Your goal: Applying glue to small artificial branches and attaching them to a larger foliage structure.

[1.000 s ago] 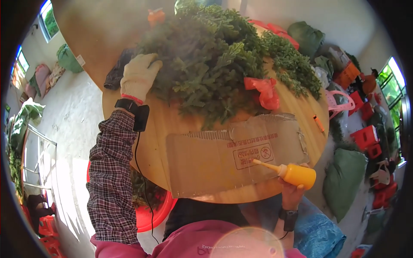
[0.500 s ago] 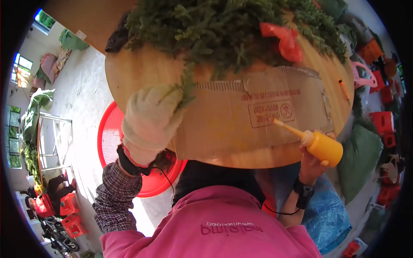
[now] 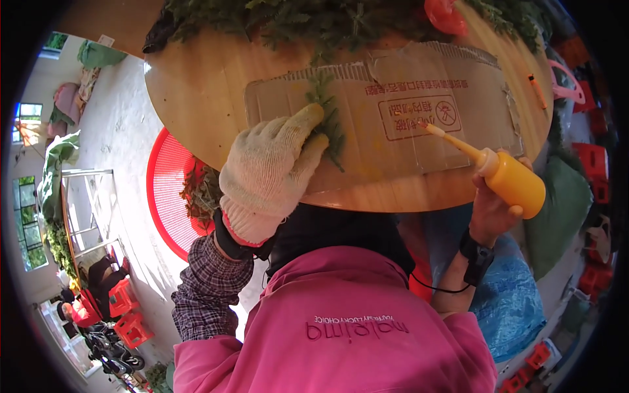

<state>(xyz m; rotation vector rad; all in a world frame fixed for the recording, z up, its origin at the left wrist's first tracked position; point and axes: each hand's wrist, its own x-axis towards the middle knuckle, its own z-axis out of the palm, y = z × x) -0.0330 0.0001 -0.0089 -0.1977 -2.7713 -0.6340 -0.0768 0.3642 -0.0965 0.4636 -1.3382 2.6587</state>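
My left hand (image 3: pixel 268 170), in a white knit glove, is closed on a green sprig (image 3: pixel 327 118) over the left part of a flattened cardboard sheet (image 3: pixel 367 150). The thumb and forefinger pinch the sprig near its middle. Bare and wrapped round a yellow squeeze bottle (image 3: pixel 517 187), my right hand (image 3: pixel 488 213) is at the table's right front edge. The bottle lies tilted, its long nozzle reaching left over the cardboard. A heap of green sprigs (image 3: pixel 295 29) covers the far side of the round wooden table (image 3: pixel 196 92).
Beyond the cardboard lies a red plastic bag (image 3: pixel 445 16). An orange pen-like tool (image 3: pixel 537 92) rests near the right edge. A red mesh basket (image 3: pixel 160 196) holding dry leaves stands at the left below the table. Blue plastic sheeting (image 3: pixel 504 301) and a green sack (image 3: pixel 557 223) are at the right.
My left hand has moved right with the sprig, from the cardboard's left edge to over it. The bottle and right hand have shifted slightly right. The table appears higher in view.
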